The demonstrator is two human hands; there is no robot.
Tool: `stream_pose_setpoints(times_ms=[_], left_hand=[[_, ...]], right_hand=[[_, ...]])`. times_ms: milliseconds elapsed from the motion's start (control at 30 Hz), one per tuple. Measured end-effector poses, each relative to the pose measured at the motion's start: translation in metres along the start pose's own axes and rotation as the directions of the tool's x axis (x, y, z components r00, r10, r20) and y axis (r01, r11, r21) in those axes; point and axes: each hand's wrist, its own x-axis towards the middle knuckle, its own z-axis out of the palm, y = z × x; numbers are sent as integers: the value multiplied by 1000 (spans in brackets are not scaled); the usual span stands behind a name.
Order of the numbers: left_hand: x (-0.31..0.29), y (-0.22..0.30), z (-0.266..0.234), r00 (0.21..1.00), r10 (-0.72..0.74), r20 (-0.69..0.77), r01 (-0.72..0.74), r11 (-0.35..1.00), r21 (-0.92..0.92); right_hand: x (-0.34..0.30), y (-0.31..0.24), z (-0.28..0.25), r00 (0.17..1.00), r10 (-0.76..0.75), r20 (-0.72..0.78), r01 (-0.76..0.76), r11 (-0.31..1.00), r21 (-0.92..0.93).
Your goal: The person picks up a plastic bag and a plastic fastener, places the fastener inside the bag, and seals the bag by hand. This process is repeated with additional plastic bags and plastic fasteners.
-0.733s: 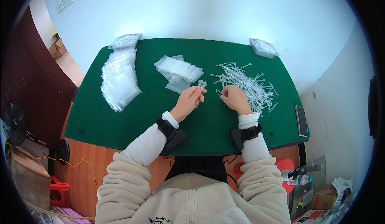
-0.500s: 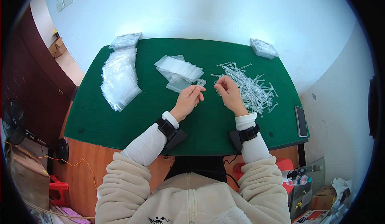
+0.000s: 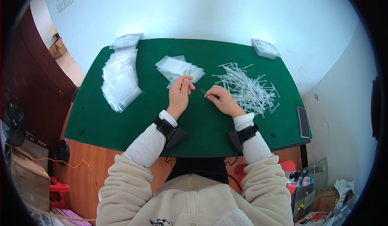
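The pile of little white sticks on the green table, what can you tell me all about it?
The sticks are thin, pale and look like clear or white plastic, many with a small crossbar or loop at one end. They lie loose and criss-crossed in a flat heap on the right half of the green table, spreading toward its far right corner. The right hand rests at the heap's near left edge, fingertips pinching what looks like one stick. A few strays lie apart at the edges.
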Motion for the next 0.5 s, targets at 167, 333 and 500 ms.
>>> stream_pose_setpoints(times_ms=[167,333,500], left_hand=[[3,-1,1,985,-171,36,170,985,23],[2,-4,10,922,-335,195,333,942,47],[1,-7,21,848,-432,306,438,897,52]], right_hand=[[-3,-13,-8,995,89,54,-99,968,230],[-6,-9,-18,992,-33,120,24,997,78],[-5,-1,-20,999,-42,-1,41,988,148]])
